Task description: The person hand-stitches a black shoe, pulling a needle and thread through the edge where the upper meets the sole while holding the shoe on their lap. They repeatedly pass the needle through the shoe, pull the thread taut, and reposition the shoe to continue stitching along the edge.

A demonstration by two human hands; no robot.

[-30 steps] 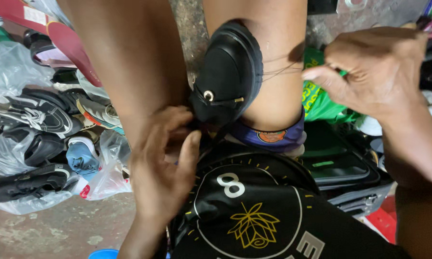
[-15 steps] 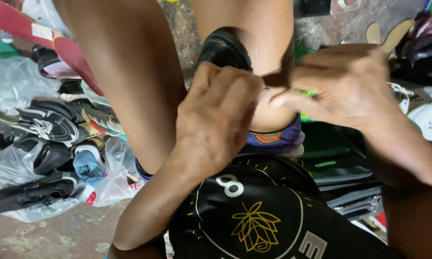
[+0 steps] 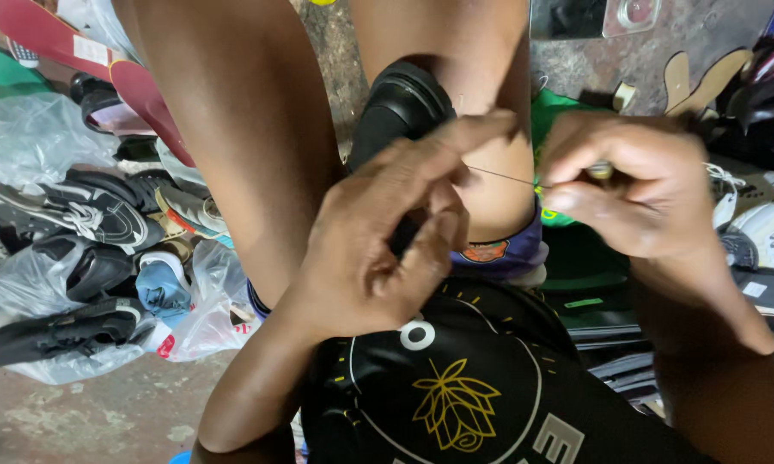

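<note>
Presently the black shoe (image 3: 402, 112), smooth and rounded with a thick rubbery sole, sits wedged between the person's bare knees, just above the left hand (image 3: 387, 236). That hand's grip is pinched together on a thin taut thread (image 3: 500, 176). The right hand (image 3: 632, 185) is clamped on a small pale-handled tool (image 3: 599, 170). Plastic-bagged shoes (image 3: 86, 258) lie on the floor.

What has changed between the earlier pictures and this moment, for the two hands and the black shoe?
The left hand rose from below the black shoe to cover its lower part. The right hand came inward from the right, and now pinches a tool with a thread stretched to the left fingers. The shoe stayed clamped between the knees.
</note>
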